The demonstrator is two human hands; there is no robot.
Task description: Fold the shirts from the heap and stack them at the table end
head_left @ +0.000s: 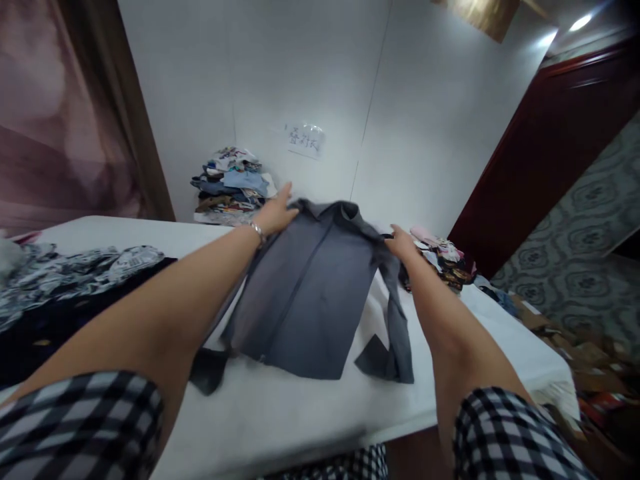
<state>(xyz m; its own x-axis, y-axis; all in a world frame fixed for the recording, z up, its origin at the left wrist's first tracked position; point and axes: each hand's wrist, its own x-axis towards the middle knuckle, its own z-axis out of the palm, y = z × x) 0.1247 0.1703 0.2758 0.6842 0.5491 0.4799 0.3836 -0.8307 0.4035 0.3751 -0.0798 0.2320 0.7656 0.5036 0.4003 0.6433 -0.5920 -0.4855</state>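
Checked sleeves nearest, left hand [278, 212] and right hand [401, 243] flat, grip apart, on grey shirt [305, 293] shoulders

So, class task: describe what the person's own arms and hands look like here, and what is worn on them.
Both arms are bare from above the elbow down, coming out of short sleeves in a black-and-white check. The left hand has a thin silver bracelet at the wrist. The right hand shows no ring, watch or glove.

matt grey cloth shirt [305, 293] on a smooth white cloth table cover [300, 413]; shiny metal bracelet [257, 231].
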